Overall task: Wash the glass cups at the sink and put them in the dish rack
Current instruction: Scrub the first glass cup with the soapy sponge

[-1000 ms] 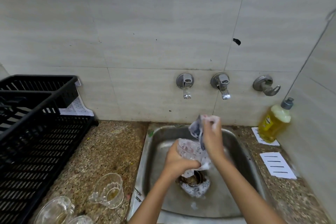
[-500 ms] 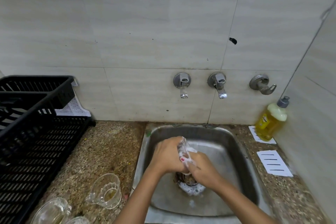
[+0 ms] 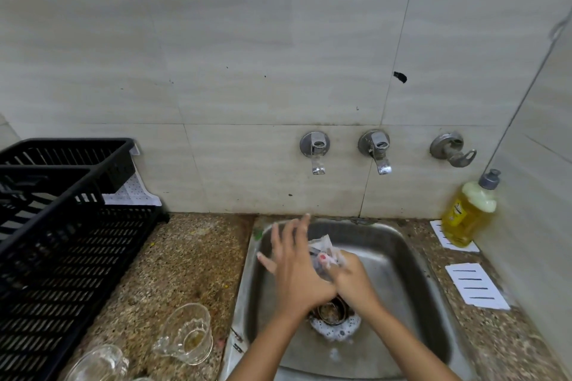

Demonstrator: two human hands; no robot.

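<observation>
Over the steel sink (image 3: 247, 288), my right hand (image 3: 356, 281) grips a crumpled clear plastic packet (image 3: 323, 252) with a red spot. My left hand (image 3: 294, 269) lies against it with fingers straight and spread. On the speckled counter left of the sink stands a glass cup (image 3: 188, 334) with a handle and a yellowish residue inside. A second glass cup (image 3: 99, 363) is cut off at the bottom edge. The black plastic dish rack (image 3: 62, 250) fills the left side.
Two wall taps (image 3: 315, 151) (image 3: 377, 151) and a third fitting (image 3: 452, 150) sit above the sink; no water runs. White foam rings the drain (image 3: 332, 315). A yellow dish soap bottle (image 3: 469, 213) and paper labels (image 3: 475, 286) are on the right counter.
My right hand came down from near the taps into the basin. My left hand's fingers went from curled round the packet to spread straight.
</observation>
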